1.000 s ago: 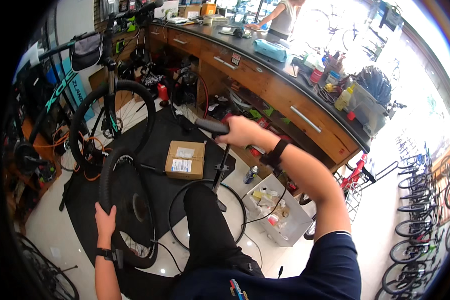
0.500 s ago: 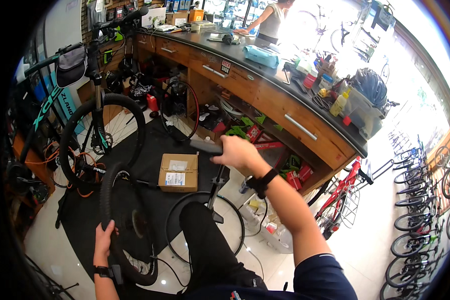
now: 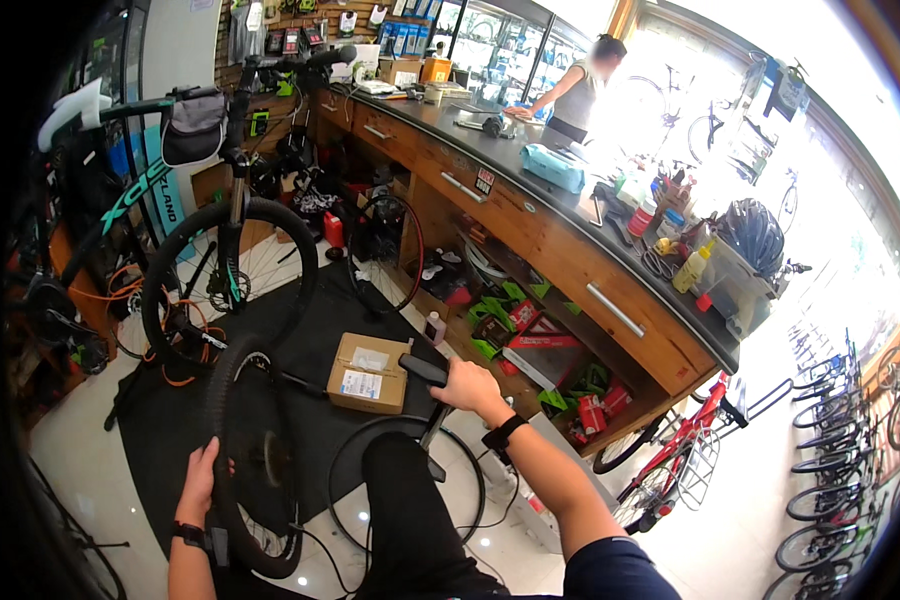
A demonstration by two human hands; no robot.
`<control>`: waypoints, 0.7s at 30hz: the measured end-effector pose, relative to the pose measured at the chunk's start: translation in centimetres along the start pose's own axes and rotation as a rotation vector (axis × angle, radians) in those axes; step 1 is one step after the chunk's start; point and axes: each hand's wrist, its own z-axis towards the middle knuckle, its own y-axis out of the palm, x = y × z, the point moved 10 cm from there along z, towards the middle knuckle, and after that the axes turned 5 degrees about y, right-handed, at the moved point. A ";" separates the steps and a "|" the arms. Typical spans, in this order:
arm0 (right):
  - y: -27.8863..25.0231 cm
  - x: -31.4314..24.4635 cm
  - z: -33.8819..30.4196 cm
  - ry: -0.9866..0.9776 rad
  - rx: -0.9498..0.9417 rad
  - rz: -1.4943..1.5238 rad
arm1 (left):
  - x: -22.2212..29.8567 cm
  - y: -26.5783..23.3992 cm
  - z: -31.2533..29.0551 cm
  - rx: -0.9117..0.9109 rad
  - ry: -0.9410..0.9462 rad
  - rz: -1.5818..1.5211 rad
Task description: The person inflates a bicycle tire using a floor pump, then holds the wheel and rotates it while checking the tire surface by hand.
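Observation:
My left hand [image 3: 200, 478] grips the knobby tyre of a bicycle wheel [image 3: 232, 420], which stands upright at my left with a cassette at its hub. My right hand [image 3: 470, 388] is wrapped around the black handle [image 3: 425, 371] of a floor pump, whose shaft [image 3: 432, 432] runs down beside my knee. A thin black hose [image 3: 325, 548] reaches the lower part of the wheel's rim. Behind the pump, a bare hoop-like wheel rim [image 3: 334, 470] lies on the floor. A cardboard box [image 3: 368, 372] with white labels sits on the black mat just beyond.
A bicycle [image 3: 238, 215] with a grey handlebar bag stands at the left. A long wooden workbench [image 3: 530, 225] crosses the back, carrying bottles, a helmet [image 3: 753, 238] and tools. A person [image 3: 576, 95] leans on its far side. A red bicycle [image 3: 675, 440] and a row of bikes stand right.
My right hand has pushed the pump handle down, shortening the shaft that shows. My left hand keeps its hold on the tyre. The view has tilted up slightly, showing more of the bench.

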 end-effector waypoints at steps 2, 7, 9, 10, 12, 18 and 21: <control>0.0 0.3 -0.3 -0.011 -0.008 -0.016 | -0.3 -0.3 -0.2 -0.021 0.003 0.012; -1.2 -1.5 -0.6 -0.062 -0.055 -0.056 | 0.2 -3.0 -0.5 0.124 0.120 0.223; -1.2 -2.4 -0.5 -0.090 -0.133 0.029 | 2.6 -4.8 -1.1 0.387 0.341 0.500; -1.2 -2.7 -0.6 -0.089 -0.128 0.023 | 2.3 -5.0 -1.1 0.324 0.318 0.534; -0.8 -1.4 -1.4 -0.064 -0.115 -0.005 | 6.3 -1.0 -2.9 0.164 0.261 0.592; -0.3 -1.7 -1.1 -0.041 -0.209 0.004 | 5.2 -1.4 -2.2 0.279 0.237 0.873; -1.3 -1.5 -0.8 -0.076 -0.131 -0.105 | 5.9 -0.1 -3.0 0.315 0.192 0.908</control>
